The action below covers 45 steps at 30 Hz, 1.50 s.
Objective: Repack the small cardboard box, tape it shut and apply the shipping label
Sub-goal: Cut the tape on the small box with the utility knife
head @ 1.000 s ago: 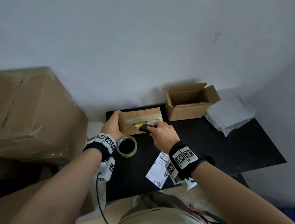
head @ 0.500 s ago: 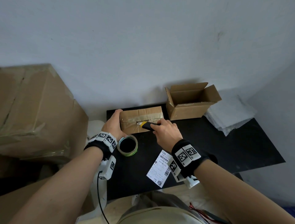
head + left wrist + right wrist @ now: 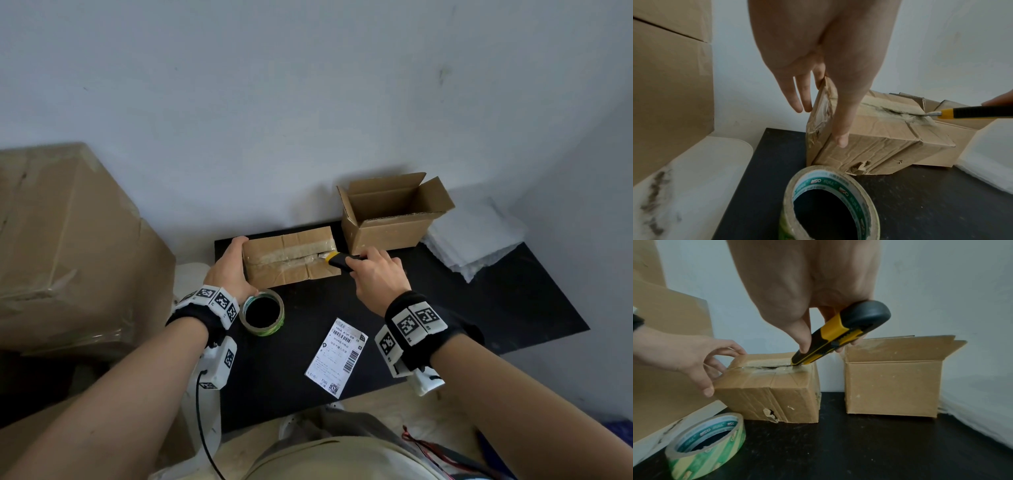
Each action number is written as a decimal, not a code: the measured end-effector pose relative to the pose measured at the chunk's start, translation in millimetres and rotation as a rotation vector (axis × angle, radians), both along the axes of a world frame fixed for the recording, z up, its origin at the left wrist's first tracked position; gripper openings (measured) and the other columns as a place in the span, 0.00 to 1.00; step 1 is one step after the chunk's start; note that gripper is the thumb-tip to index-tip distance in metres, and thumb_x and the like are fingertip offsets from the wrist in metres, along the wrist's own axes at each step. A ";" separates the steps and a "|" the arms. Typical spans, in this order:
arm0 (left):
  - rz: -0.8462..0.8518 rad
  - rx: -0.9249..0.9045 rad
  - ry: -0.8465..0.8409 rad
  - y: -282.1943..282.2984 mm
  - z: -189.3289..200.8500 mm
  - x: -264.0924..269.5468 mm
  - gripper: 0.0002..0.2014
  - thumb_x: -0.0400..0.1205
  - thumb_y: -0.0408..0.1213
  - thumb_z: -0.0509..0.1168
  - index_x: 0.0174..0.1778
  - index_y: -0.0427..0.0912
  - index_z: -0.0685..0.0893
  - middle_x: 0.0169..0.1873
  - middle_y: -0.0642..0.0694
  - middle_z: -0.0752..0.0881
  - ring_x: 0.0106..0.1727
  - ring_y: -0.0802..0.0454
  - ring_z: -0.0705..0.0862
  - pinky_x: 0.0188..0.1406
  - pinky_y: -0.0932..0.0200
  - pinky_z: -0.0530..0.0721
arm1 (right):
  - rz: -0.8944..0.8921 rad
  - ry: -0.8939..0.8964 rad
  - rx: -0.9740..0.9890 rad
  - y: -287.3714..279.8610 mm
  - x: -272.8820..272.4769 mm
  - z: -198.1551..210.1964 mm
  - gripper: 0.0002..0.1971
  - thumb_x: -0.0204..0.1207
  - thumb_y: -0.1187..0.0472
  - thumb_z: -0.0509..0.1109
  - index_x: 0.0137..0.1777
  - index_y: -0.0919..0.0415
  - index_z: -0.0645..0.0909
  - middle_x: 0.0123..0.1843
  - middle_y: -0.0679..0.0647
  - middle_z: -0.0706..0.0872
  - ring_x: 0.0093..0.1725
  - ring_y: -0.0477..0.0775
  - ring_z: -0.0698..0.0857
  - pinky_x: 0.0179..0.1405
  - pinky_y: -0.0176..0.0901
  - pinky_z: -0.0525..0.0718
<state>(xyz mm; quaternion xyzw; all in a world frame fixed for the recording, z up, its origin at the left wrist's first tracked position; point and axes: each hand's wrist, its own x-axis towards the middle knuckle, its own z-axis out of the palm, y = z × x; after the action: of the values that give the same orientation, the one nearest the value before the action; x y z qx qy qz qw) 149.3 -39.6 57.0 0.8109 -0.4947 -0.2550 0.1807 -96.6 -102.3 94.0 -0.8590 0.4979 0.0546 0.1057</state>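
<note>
The blade tip of the knife [image 3: 830, 344] is sunk in the slit [image 3: 766, 367] of the box [image 3: 777, 391] and cannot be seen. The slit shows only dark, so the contents cannot be told. In the head view the right hand [image 3: 376, 277] covers most of the knife's handle, and the left hand [image 3: 229, 270] covers the box's left end. The print on the label [image 3: 337, 356] is too small to read. The front wall of the open box [image 3: 387, 233] hides its floor. The carton [image 3: 68, 257] runs off the left edge. The tape [image 3: 818, 172] is cut off by the bottom edge of the left wrist view.

The box [image 3: 289, 255] is brown, the knife [image 3: 337, 261] yellow-and-black, the tape roll [image 3: 263, 317] green-striped, the table [image 3: 445, 308] black.
</note>
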 end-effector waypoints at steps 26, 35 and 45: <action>-0.077 0.070 -0.134 -11.8 -3.8 3.5 0.56 0.58 0.33 0.84 0.77 0.56 0.57 0.74 0.45 0.69 0.67 0.40 0.77 0.57 0.46 0.82 | -0.173 -0.184 0.048 -16.8 -54.7 -9.8 0.19 0.82 0.60 0.62 0.72 0.55 0.74 0.65 0.60 0.78 0.63 0.61 0.78 0.61 0.56 0.78; -0.203 0.181 -0.286 -28.7 -9.8 -8.5 0.55 0.66 0.24 0.72 0.81 0.60 0.48 0.79 0.39 0.51 0.80 0.39 0.52 0.70 0.44 0.72 | -0.406 -0.632 0.523 -24.8 -64.4 -14.2 0.20 0.82 0.61 0.63 0.73 0.54 0.70 0.61 0.58 0.84 0.55 0.51 0.84 0.46 0.38 0.85; -0.239 0.117 -0.308 -45.6 -9.1 -15.4 0.53 0.61 0.52 0.81 0.79 0.49 0.58 0.77 0.46 0.63 0.81 0.45 0.56 0.79 0.35 0.53 | -0.649 -1.058 0.932 -34.0 -43.6 -21.9 0.20 0.79 0.71 0.64 0.68 0.53 0.71 0.55 0.63 0.86 0.53 0.57 0.88 0.48 0.51 0.86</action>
<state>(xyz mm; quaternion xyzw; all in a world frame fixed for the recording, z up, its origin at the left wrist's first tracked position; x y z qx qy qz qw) 133.9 -85.2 47.9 0.7850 -0.5936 -0.1756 0.0240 -140.1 -136.2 72.1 -0.4491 0.5334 -0.1928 0.6904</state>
